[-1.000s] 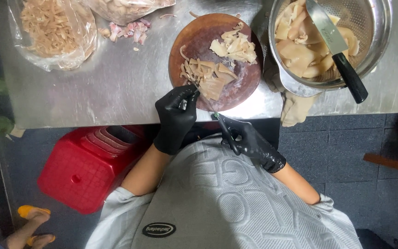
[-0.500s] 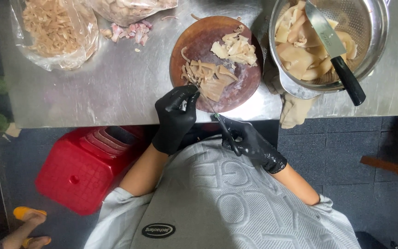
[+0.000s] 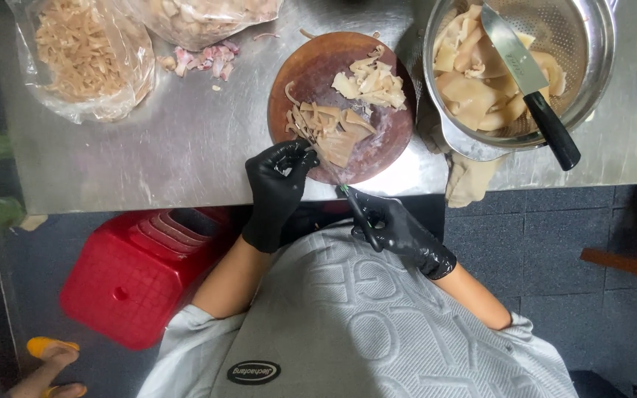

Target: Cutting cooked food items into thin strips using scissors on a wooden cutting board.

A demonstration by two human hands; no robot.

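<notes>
Working at the near edge of a steel table, viewed from above.

Left hand, in a black glove: resting at the near rim of a round brown cutting board, fingers curled narrow and pinching the end of a pale strip of meat at the fingertips. Strip lying on the near half of the board, among other cut strips.

Right hand, also in a black glove: sitting just below the table edge, close to the body, fingers closed tight around the handle of a small knife. Thin blade reaching up and to the left onto the board, meeting the strip just beside the left fingertips. Exact contact point of the blade too small to tell.

Second pile of pale flat pieces lying on the far half of the board, apart from the strips.

Standing to the right of the board and touching its edge: a metal colander holding large pale uncut pieces. Lying across the colander: a large knife, black handle pointing toward the near right corner of the table.

Lying at the far left of the table: a clear plastic bag filled with thin shredded strips. Lying between that bag and the board: a few pinkish scraps.

Standing under the table on the left: a red plastic stool.
</notes>
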